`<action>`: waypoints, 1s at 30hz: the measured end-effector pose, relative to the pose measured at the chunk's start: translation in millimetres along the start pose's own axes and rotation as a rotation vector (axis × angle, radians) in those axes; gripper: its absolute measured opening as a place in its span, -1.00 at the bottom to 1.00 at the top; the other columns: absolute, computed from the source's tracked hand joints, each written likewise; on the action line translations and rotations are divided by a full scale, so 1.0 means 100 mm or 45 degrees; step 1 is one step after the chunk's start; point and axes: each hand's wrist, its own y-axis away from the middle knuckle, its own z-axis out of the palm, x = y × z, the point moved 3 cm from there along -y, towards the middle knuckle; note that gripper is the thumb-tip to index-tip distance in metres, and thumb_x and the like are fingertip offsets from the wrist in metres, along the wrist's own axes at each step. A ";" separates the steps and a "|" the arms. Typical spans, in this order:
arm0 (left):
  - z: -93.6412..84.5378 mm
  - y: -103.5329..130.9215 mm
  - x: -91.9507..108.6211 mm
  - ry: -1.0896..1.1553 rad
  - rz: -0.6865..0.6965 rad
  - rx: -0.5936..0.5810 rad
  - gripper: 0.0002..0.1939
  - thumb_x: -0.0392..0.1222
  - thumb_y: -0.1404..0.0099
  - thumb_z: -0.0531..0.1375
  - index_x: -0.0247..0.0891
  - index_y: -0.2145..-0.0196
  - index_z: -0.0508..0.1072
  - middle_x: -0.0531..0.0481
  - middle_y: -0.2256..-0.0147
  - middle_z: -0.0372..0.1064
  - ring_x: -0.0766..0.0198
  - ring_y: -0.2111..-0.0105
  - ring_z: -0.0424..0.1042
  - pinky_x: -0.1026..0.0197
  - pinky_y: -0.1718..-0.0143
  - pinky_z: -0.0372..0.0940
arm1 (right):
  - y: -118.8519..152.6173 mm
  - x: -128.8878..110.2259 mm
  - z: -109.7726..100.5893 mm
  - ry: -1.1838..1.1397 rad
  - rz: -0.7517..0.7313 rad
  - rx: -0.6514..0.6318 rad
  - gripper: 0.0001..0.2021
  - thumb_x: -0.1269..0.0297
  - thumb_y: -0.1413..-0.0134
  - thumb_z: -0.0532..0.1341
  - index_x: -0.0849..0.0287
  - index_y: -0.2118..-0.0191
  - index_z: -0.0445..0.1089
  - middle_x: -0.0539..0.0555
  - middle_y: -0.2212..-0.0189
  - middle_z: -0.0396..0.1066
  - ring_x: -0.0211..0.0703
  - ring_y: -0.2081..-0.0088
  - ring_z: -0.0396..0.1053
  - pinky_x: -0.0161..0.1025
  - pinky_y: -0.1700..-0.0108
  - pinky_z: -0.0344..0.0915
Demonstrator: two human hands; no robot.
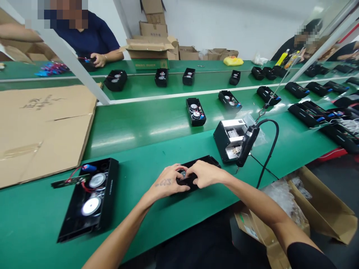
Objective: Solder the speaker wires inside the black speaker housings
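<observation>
A black speaker housing (211,161) lies on the green bench in front of me. My left hand (167,182) grips its left end, thumb on the near side and fingers over the far side. My right hand (206,174) reaches over the housing with fingers pinched together inside it; whatever they hold is hidden. A round part shows faintly between the two hands. Off to the left stands another open speaker housing (108,201) with two round speakers (97,180), a blue cylinder (89,167) on red wires, and a circuit board (70,181) sticking out over its edge.
Just beyond my right hand hangs a black electric screwdriver (248,144), beside a black-and-white screw feeder (228,140). Flattened cardboard (45,130) covers the left. More housings (195,112) line the conveyor. A co-worker (103,41) sits across; open cartons (322,205) stand below right.
</observation>
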 end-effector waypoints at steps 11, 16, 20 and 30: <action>-0.02 -0.06 -0.10 0.093 -0.003 -0.020 -0.61 0.24 -0.26 0.39 -0.12 0.48 0.64 0.00 -0.11 0.57 0.07 -0.06 0.57 0.11 -0.08 0.40 | -0.03 -0.03 -0.03 0.175 -0.017 0.032 -0.55 0.33 -0.07 0.44 0.11 -0.13 0.63 0.09 0.30 0.69 0.05 0.22 0.62 -0.25 0.25 0.27; -0.03 -0.03 -0.05 0.129 0.043 -0.018 -0.62 0.22 -0.30 0.38 -0.10 0.47 0.65 0.03 -0.09 0.58 0.09 -0.08 0.54 0.11 -0.13 0.37 | -0.03 -0.03 0.12 0.302 0.020 0.092 -0.56 0.22 -0.14 0.42 0.07 -0.15 0.63 0.12 0.32 0.67 0.09 0.19 0.63 -0.22 0.24 0.25; -0.03 -0.03 -0.03 0.121 0.083 -0.023 -0.61 0.21 -0.32 0.37 -0.10 0.50 0.64 0.05 -0.06 0.59 0.06 -0.12 0.53 0.09 -0.16 0.37 | -0.09 -0.01 0.20 0.324 -0.026 0.131 -0.63 0.26 -0.13 0.41 0.08 -0.07 0.67 0.12 0.31 0.67 0.09 0.19 0.63 -0.20 0.29 0.21; 0.19 0.17 0.02 -0.155 0.198 0.154 -0.87 0.02 -0.28 0.46 -0.02 0.31 0.71 -0.01 -0.10 0.60 -0.22 -0.35 0.34 -0.27 -0.31 0.28 | 0.89 0.30 -0.06 -0.090 -0.041 1.432 -0.71 0.30 -0.37 0.31 0.08 -0.15 0.50 0.18 -0.02 0.60 0.02 -0.06 0.55 -0.02 -0.14 0.46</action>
